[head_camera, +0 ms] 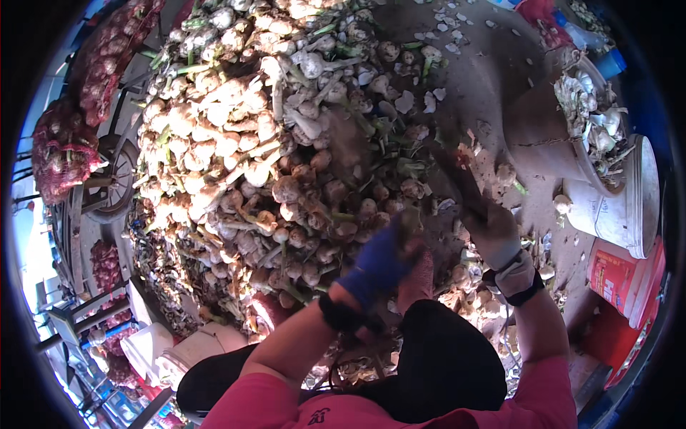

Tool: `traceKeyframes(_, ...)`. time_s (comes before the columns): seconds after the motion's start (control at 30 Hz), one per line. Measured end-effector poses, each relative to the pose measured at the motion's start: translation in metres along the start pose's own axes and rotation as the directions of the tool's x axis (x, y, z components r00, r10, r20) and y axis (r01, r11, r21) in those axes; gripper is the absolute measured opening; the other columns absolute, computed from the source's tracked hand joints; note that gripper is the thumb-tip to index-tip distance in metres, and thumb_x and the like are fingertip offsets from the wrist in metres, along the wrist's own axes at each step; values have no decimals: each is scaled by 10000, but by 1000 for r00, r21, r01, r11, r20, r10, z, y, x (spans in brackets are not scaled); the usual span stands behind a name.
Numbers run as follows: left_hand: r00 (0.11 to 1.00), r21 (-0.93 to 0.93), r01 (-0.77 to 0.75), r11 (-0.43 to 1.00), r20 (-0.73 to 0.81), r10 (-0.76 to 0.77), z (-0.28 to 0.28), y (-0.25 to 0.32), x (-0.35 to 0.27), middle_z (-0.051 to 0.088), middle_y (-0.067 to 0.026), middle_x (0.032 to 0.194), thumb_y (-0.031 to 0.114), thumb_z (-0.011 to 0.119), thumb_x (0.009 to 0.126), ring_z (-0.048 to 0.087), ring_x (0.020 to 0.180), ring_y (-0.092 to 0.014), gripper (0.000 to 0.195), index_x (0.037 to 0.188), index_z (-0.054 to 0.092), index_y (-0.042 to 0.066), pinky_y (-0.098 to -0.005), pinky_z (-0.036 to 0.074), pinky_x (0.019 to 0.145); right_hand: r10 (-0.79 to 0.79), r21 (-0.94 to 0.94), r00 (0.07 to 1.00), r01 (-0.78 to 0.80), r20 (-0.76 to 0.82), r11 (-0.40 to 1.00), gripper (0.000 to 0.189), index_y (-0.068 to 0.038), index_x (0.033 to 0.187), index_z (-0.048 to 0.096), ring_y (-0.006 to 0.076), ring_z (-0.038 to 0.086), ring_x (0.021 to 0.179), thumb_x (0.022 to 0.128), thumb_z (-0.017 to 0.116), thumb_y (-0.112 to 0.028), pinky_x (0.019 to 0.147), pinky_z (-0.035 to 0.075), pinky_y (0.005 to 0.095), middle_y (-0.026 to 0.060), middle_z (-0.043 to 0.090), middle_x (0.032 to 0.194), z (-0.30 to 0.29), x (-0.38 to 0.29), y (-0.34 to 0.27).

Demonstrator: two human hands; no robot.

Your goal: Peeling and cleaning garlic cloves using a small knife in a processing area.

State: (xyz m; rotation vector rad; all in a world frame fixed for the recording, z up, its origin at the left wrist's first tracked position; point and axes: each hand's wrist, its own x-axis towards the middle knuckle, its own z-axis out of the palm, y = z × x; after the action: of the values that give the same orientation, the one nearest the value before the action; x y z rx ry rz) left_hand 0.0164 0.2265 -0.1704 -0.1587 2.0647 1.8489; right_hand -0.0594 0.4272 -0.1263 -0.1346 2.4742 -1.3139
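My left hand (383, 257), in a blue glove, is blurred over the near right edge of a large heap of garlic bulbs (230, 139) with stalks. Something small and blurred is at its fingers; I cannot tell what it is or how the fingers stand. To the right, my right hand (490, 230), in a pale glove with a dark wristband, is closed on a dark, long-handled tool (455, 171) whose far end is blurred over the ground. Cut stalks and loose skins lie around both hands. A single garlic bulb (505, 174) sits on the ground beyond my right hand.
At the right stand a tipped container of garlic (541, 128), a white bucket (605, 209) and a red bucket (621, 273). Red mesh sacks of garlic (61, 155) rest on a wheeled cart (115, 177) at the left. Pale buckets (198, 348) stand at the lower left near my knee.
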Motion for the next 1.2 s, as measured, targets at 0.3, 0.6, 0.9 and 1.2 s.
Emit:
traceKeyframes(0.3,987,789,-153,595,149,56,-61,-49,24,581,-154,1174,199,710,753,577,1055,-306,617,1302,463,63,-397,464,912,189,-239,981,-173,43,955,345,-30,1071,636,215,610,708,901,577,-325,600,474,355,108,643,806,43,30,72)
traceKeyframes(0.6,968,-102,-31,994,-252,5,-43,2,8,592,-75,1134,66,741,795,574,1054,-166,492,1213,483,46,-325,495,882,-272,-218,962,272,31,937,260,-55,986,624,347,652,797,882,605,-293,704,511,439,161,656,844,54,21,-43)
traceKeyframes(0.9,924,-55,-250,967,-313,221,-43,-12,15,622,-92,1040,170,718,839,605,982,-192,367,1133,532,51,-344,498,868,-678,-384,726,662,116,644,131,-71,915,592,314,634,686,808,609,-145,562,515,416,133,611,794,68,-3,-75)
traceKeyframes(1.2,927,-74,-205,976,-335,169,-33,8,4,574,-55,1035,28,765,737,581,938,-150,576,1216,447,71,-301,500,814,10,-242,998,6,68,970,228,-43,1064,586,269,652,798,923,523,-211,659,520,377,130,649,936,61,31,28)
